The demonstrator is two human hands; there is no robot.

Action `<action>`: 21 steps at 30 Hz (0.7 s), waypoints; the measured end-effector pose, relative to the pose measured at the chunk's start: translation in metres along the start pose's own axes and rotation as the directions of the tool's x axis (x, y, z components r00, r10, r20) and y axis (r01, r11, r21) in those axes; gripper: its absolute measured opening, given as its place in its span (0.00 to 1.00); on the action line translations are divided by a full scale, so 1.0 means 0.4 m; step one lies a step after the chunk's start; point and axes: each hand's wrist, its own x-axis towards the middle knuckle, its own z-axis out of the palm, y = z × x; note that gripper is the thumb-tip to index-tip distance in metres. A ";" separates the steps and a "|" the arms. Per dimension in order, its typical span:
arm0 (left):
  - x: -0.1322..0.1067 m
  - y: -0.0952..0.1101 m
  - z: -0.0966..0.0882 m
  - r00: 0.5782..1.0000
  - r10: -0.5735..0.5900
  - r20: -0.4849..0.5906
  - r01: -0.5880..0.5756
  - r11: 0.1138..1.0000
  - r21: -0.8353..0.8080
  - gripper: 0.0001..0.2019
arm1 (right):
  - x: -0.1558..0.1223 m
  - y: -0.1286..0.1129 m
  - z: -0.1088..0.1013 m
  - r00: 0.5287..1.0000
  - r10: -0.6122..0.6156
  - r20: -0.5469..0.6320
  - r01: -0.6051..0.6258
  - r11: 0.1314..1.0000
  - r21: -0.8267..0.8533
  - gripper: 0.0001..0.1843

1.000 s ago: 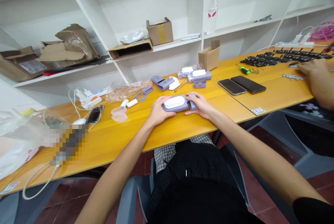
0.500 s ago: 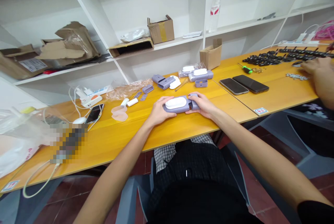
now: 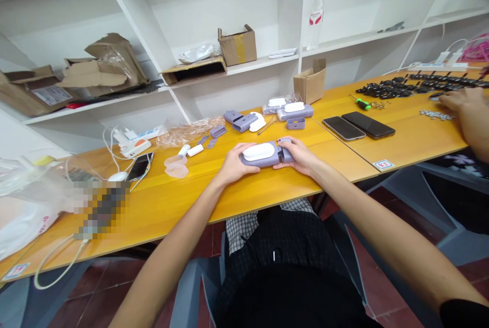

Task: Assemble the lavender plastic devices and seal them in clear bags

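A purple-grey plastic housing with a raised white oval top [image 3: 259, 152] lies sideways between my hands, just over the table. My left hand [image 3: 236, 164] grips its left end, thumb along the front edge. On the other end, my right hand [image 3: 298, 156] pinches a purple-grey end cap [image 3: 284, 151]; a narrow dark gap shows between cap and housing. Behind them sit a similar finished-looking housing [image 3: 298, 113], a loose purple ring-shaped cap [image 3: 295, 124], open purple shells [image 3: 244, 123], a white oval part [image 3: 257, 122] and a coiled spring [image 3: 267, 125].
White cylinders [image 3: 195, 150] and translucent oval sheets [image 3: 176, 166] lie to the left. Two phones [image 3: 368, 124] and a green screwdriver [image 3: 362, 104] are on the right. A co-worker's hand [image 3: 464, 104] is beside black parts [image 3: 385, 87]. Shelves with cardboard boxes [image 3: 237, 47] stand behind.
The view has shifted very slightly. Both hands keep their hold on the housing and cap, with little visible movement.
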 end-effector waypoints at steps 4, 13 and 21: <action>-0.003 0.001 0.002 1.000 0.004 0.004 -0.004 1.000 0.024 0.40 | -0.001 0.000 0.002 1.000 -0.012 -0.014 0.012 1.000 -0.006 0.12; -0.008 -0.002 0.003 1.000 -0.016 0.007 0.015 0.999 0.030 0.40 | -0.007 0.004 -0.002 1.000 -0.024 0.001 0.024 1.000 -0.016 0.17; -0.005 -0.009 0.014 1.000 -0.009 -0.008 0.009 1.000 0.021 0.41 | -0.002 0.014 -0.006 0.998 -0.054 -0.012 0.054 0.998 -0.041 0.18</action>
